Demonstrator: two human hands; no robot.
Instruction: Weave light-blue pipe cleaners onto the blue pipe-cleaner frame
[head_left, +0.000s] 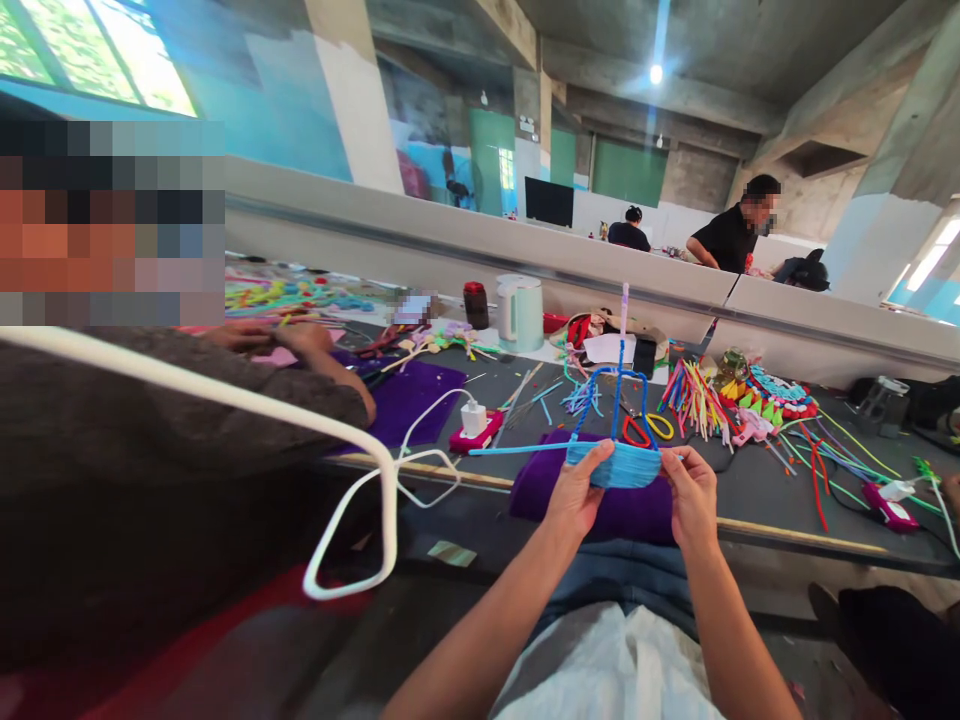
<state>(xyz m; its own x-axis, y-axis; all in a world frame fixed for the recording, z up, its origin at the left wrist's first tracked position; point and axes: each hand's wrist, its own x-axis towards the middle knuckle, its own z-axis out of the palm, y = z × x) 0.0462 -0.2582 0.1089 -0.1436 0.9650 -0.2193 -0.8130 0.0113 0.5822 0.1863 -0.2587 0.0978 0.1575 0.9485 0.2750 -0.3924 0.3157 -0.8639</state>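
Note:
Between my hands is a light-blue pipe-cleaner panel (616,466) with a darker blue pipe-cleaner frame (616,392) rising from it. The frame's middle stem ends in a pale lilac tip. My left hand (581,490) pinches the panel's left end, thumb on top. From that side a loose light-blue pipe cleaner (517,450) sticks out to the left. My right hand (690,492) has its fingers pinched at the panel's right end, where a short blue end shows. A purple mat (540,490) lies beneath, at the table's edge. Behind the frame are scissors (660,427) with red and yellow handles.
Bundled colourful pipe cleaners (694,395) lie to the right, near a glass jar (885,405). A pink socket block (477,432) with a white plug and cable sits left. Farther back stand a pale green kettle (520,312) and a dark red jar (475,305). A co-worker's hands (300,340) work at left.

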